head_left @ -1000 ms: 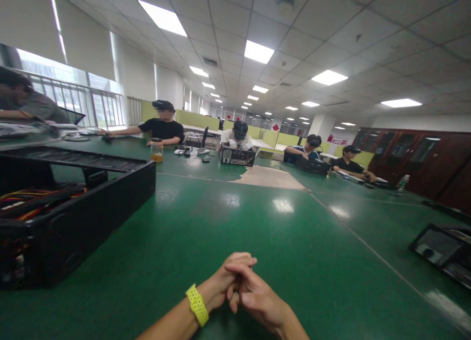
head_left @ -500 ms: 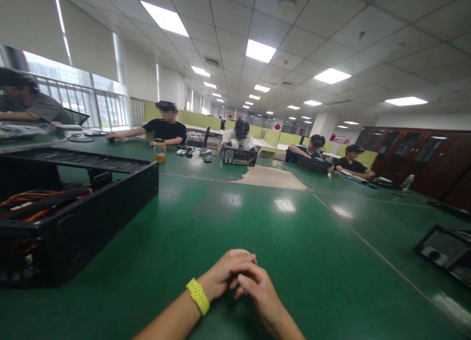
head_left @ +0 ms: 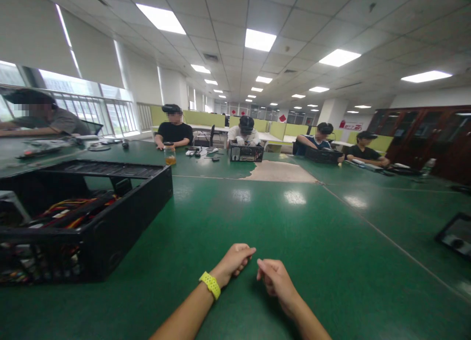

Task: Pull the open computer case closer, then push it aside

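Observation:
My left hand (head_left: 234,261), with a yellow band (head_left: 211,284) on its wrist, rests on the green table (head_left: 235,217) with fingers curled and nothing in it. My right hand (head_left: 274,279) lies just to its right, a small gap between them, fingers also curled and holding nothing. An open black computer case (head_left: 91,217) with coloured wires inside sits on the table to the left of my hands, about a forearm's length away.
Several people sit along the far side of the table, some with computer cases (head_left: 246,152) before them. A jar of amber liquid (head_left: 170,154) stands mid-table. A worn bare patch (head_left: 283,172) marks the surface. A black panel (head_left: 455,234) lies at the right edge.
My hands were clasped together and have come apart, the right one sliding rightward. The view has tilted down and shifted a little to the left.

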### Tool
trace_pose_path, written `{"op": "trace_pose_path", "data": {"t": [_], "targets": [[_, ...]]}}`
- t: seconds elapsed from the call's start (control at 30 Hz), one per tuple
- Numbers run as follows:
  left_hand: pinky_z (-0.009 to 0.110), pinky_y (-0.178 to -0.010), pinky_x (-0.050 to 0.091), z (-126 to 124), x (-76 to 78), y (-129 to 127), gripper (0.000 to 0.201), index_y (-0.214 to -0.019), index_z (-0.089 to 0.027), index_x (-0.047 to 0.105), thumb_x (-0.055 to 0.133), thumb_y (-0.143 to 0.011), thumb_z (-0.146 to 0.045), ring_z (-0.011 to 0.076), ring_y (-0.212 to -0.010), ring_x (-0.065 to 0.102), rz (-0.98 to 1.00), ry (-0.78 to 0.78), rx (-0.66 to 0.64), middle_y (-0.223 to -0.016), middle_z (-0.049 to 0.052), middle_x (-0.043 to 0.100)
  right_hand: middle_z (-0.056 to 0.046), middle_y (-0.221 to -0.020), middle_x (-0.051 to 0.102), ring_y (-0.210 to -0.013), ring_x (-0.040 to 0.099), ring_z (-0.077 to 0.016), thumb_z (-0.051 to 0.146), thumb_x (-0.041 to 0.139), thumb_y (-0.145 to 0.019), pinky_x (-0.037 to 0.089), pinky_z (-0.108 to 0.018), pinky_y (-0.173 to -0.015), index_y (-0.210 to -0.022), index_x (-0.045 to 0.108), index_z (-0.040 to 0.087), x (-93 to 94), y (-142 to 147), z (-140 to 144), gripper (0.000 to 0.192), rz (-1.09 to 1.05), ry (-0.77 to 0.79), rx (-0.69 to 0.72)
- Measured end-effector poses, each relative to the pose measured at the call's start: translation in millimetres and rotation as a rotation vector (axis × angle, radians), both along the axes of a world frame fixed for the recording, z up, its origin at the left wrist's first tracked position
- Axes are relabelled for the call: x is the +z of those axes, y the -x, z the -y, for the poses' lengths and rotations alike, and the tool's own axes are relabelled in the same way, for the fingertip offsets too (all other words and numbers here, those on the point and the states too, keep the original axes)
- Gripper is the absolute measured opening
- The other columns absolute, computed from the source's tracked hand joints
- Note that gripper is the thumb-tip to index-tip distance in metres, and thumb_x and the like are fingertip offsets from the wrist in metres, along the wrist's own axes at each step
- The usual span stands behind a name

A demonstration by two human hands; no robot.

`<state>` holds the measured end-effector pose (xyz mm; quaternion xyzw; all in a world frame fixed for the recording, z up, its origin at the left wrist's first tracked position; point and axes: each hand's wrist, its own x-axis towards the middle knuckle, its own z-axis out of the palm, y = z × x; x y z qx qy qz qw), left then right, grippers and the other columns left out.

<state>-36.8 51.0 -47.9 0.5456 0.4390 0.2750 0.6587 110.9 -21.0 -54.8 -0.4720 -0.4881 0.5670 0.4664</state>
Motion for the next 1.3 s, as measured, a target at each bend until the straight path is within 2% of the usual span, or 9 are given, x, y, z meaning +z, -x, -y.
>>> {"op": "trace_pose_path", "data": {"t": [0.17, 0.4, 0.6, 0.73, 0.93, 1.03, 1.13, 1.2, 1.3], "targets": [[0.019, -0.032, 0.010, 0, 1.8, -1, 0.041, -0.068, -0.020, 0.045, 0.061, -0.068, -0.058, 0.0048, -0.035, 0.021, -0.063, -0.038, -0.019, -0.044, -0.011, 0.033, 0.007, -0.044, 0.044, -0.032, 0.033, -0.0049, 0.067, 0.050, -0.080, 0.023, -0.019, -0.033, -0.080, 0.062, 0.014, 21.5, -30, 5, 0.054, 0.070, -0.111, -0.235], [0.019, -0.034, 0.011, 2, 4.5, -1, 0.042, -0.069, -0.020, 0.046, 0.059, -0.068, -0.059, 0.0045, -0.037, 0.021, -0.091, -0.063, -0.023, -0.046, -0.011, 0.033, -0.008, -0.084, 0.069, -0.075, 0.063, -0.0186, 0.061, 0.059, -0.075, 0.047, -0.026, -0.059, -0.093, 0.066, 0.016, 67.0, -137, 36, 0.050, 0.416, -0.203, -0.607], [0.020, -0.034, 0.010, 3, 3.0, -1, 0.046, -0.070, -0.020, 0.046, 0.060, -0.065, -0.064, 0.0046, -0.036, 0.022, -0.102, -0.080, -0.024, -0.046, -0.011, 0.034, -0.006, -0.095, 0.069, -0.086, 0.064, -0.0244, 0.060, 0.056, -0.074, 0.048, -0.034, -0.076, -0.094, 0.068, 0.022, 106.8, -200, 66, 0.045, 0.847, -0.330, -0.979], [0.020, -0.034, 0.010, 3, 2.3, -1, 0.049, -0.069, -0.020, 0.046, 0.061, -0.063, -0.066, 0.0047, -0.036, 0.022, -0.101, -0.081, -0.019, -0.046, -0.011, 0.033, -0.008, -0.100, 0.068, -0.091, 0.062, -0.0273, 0.059, 0.045, -0.080, 0.046, -0.041, -0.085, -0.094, 0.067, 0.024, 128.0, -230, 71, 0.043, 1.172, -0.580, -1.170], [0.019, -0.034, 0.010, 3, 3.4, -1, 0.049, -0.069, -0.020, 0.046, 0.061, -0.063, -0.066, 0.0048, -0.036, 0.022, -0.076, -0.068, -0.013, -0.046, -0.011, 0.033, -0.016, -0.105, 0.066, -0.106, 0.057, -0.0267, 0.048, 0.031, -0.091, 0.039, -0.035, -0.096, -0.101, 0.064, 0.014, 142.3, -285, 43, 0.049, 1.508, -0.830, -1.168], [0.020, -0.034, 0.009, 2, 3.7, -1, 0.049, -0.069, -0.020, 0.045, 0.061, -0.063, -0.066, 0.0048, -0.036, 0.019, -0.057, -0.057, -0.013, -0.045, -0.011, 0.031, -0.021, -0.114, 0.062, -0.111, 0.055, -0.0296, 0.049, 0.030, -0.089, 0.038, -0.040, -0.096, -0.107, 0.063, 0.008, 137.1, -272, 11, 0.055, 1.723, -0.585, -0.955], [0.019, -0.035, 0.009, 2, 12.8, 7, 0.049, -0.071, -0.021, 0.043, 0.060, -0.064, -0.066, 0.0047, -0.037, 0.018, -0.037, -0.060, 0.012, -0.046, -0.012, 0.030, -0.019, -0.094, 0.067, -0.089, 0.064, -0.0315, 0.056, 0.027, -0.090, 0.044, -0.044, -0.078, -0.092, 0.067, 0.013, 127.4, -219, -21, 0.059, 1.781, -0.166, -0.750], [0.019, -0.037, 0.009, 1, 31.1, 15, 0.049, -0.072, -0.021, 0.043, 0.060, -0.066, -0.066, 0.0046, -0.038, 0.018, -0.014, -0.083, 0.034, -0.048, -0.012, 0.029, -0.015, -0.079, 0.068, -0.074, 0.066, -0.0305, 0.059, 0.022, -0.091, 0.044, -0.041, -0.067, -0.083, 0.067, 0.018, 123.7, -178, -32, 0.063, 1.759, -0.057, -0.713], [0.019, -0.038, 0.011, -3, 82.9, 23, 0.044, -0.071, -0.020, 0.044, 0.058, -0.072, -0.062, 0.0050, -0.039, 0.019, 0.031, -0.207, 0.035, -0.048, -0.011, 0.029, -0.012, -0.077, 0.069, -0.073, 0.066, -0.0306, 0.060, 0.021, -0.092, 0.041, -0.036, -0.060, -0.082, 0.067, 0.022, 124.1, -130, -27, 0.061, 1.758, -0.078, -0.661]]}}
